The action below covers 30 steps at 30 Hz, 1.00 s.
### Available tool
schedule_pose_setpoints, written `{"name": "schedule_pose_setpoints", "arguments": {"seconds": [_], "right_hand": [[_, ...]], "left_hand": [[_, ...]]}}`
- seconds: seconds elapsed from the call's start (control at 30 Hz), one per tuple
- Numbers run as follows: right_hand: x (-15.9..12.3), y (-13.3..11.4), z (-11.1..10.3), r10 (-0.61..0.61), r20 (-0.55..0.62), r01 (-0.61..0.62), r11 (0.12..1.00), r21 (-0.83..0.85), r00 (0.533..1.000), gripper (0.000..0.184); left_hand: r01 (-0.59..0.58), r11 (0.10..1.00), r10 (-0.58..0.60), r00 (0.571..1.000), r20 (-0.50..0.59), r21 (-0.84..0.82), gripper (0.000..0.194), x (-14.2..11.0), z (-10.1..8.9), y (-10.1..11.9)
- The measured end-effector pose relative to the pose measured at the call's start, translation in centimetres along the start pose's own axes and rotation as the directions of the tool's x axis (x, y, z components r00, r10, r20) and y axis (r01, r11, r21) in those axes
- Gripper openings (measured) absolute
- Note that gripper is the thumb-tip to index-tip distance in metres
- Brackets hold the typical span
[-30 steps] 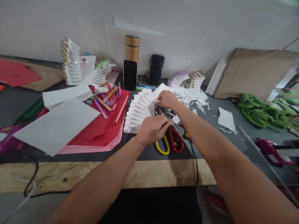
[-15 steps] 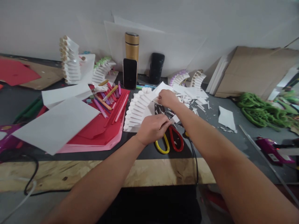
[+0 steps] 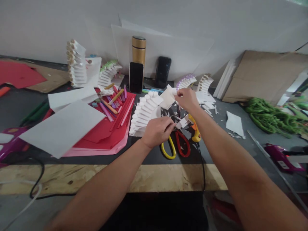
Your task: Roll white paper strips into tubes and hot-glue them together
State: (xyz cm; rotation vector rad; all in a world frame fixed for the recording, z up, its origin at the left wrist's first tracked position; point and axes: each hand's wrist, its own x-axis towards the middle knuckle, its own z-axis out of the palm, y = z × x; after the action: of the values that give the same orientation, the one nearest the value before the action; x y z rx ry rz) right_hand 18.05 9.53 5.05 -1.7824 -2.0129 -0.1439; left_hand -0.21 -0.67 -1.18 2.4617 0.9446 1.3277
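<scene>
My left hand (image 3: 158, 131) is closed in a pinch, low in front of a curved fan of white paper rolls (image 3: 144, 112). A small white paper strip (image 3: 183, 122) lies just past its fingertips; whether they grip it I cannot tell. Below that hand are the yellow and red handles of scissors (image 3: 183, 144). My right hand (image 3: 189, 98) pinches a small white paper piece (image 3: 173, 91) over the pile of scraps, right of the fan. A cream-white paper sheet (image 3: 167, 98) lies beside it. Under my right forearm is a yellow corded tool (image 3: 196, 133).
Red paper sheets (image 3: 96, 141) with coloured rolls and white sheets (image 3: 64, 128) lie left. A phone (image 3: 136, 77), a gold flask (image 3: 139, 48) and a dark device (image 3: 163, 71) stand behind. Green yarn (image 3: 267, 114), cardboard (image 3: 260, 75) and a purple glue gun (image 3: 284, 157) are right.
My right hand has moved right, away from the white fan, with the small paper piece at its fingertips. The yellow tool now shows more fully. My left hand has stayed nearly in place.
</scene>
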Motion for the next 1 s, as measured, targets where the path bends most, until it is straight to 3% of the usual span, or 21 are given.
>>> {"name": "schedule_pose_setpoints", "arguments": {"seconds": [0.1,0.2,0.27,0.37,0.43,0.5,0.6,0.7,0.77,0.83,0.93,1.0], "right_hand": [[-3.5,0.1,-3.5,-0.068,-0.137,0.077,0.995,0.063,0.988,0.013],[-8.5,-0.6,-6.8,-0.164,-0.142,0.181,0.976,0.119,0.976,0.013],[-11.6,-1.3,-7.9,-0.227,-0.059,0.235,0.949,0.209,0.972,0.016],[-14.4,-1.9,-7.6,-0.281,0.266,0.188,0.927,0.324,0.922,0.012],[-14.8,-1.8,-7.0,-0.258,0.419,0.111,0.933,0.343,0.87,0.011],[-14.3,-1.8,-6.5,-0.212,0.484,0.057,0.947,0.315,0.849,0.01],[-12.8,-2.4,-6.7,-0.196,0.485,0.073,0.963,0.261,0.852,0.008],[-11.4,-3.4,-6.7,-0.253,0.411,0.109,0.933,0.343,0.876,0.009],[-10.9,-3.6,-5.9,-0.251,0.347,0.058,0.875,0.481,0.904,0.009],[-10.7,-3.2,-4.7,-0.199,0.303,-0.048,0.761,0.647,0.932,0.012],[-10.9,-1.9,-2.8,-0.069,0.326,-0.249,0.503,0.827,0.943,0.023],[-11.0,-1.2,-2.2,0.036,0.327,-0.317,0.367,0.875,0.944,0.03]], "left_hand": [[0.116,0.992,-0.123,0.98,-0.156,-0.057,0.02,0.0,-0.2,0.1],[0.192,0.969,-0.231,0.925,-0.302,-0.154,0.021,0.1,-0.4,0.0],[0.207,0.957,-0.268,0.898,-0.349,-0.203,0.022,0.1,-0.5,0.0],[0.201,0.949,-0.28,0.893,-0.353,-0.245,0.022,0.2,-0.5,0.0],[0.191,0.949,-0.273,0.897,-0.347,-0.251,0.019,0.2,-0.5,0.0],[0.193,0.945,-0.276,0.901,-0.333,-0.263,0.017,0.3,-0.4,0.0],[0.205,0.932,-0.295,0.907,-0.3,-0.298,0.017,0.3,-0.3,-0.1],[0.207,0.93,-0.292,0.918,-0.268,-0.303,0.018,0.4,-0.4,-0.2],[0.201,0.938,-0.271,0.933,-0.237,-0.282,0.02,0.3,-0.6,-0.2],[0.2,0.95,-0.243,0.956,-0.164,-0.241,0.023,0.3,-0.9,-0.1],[0.144,0.975,-0.135,0.989,0.065,-0.17,0.026,0.5,-1.3,0.0],[0.041,0.987,-0.003,0.973,0.231,-0.156,0.027,0.7,-1.6,0.3]]}}
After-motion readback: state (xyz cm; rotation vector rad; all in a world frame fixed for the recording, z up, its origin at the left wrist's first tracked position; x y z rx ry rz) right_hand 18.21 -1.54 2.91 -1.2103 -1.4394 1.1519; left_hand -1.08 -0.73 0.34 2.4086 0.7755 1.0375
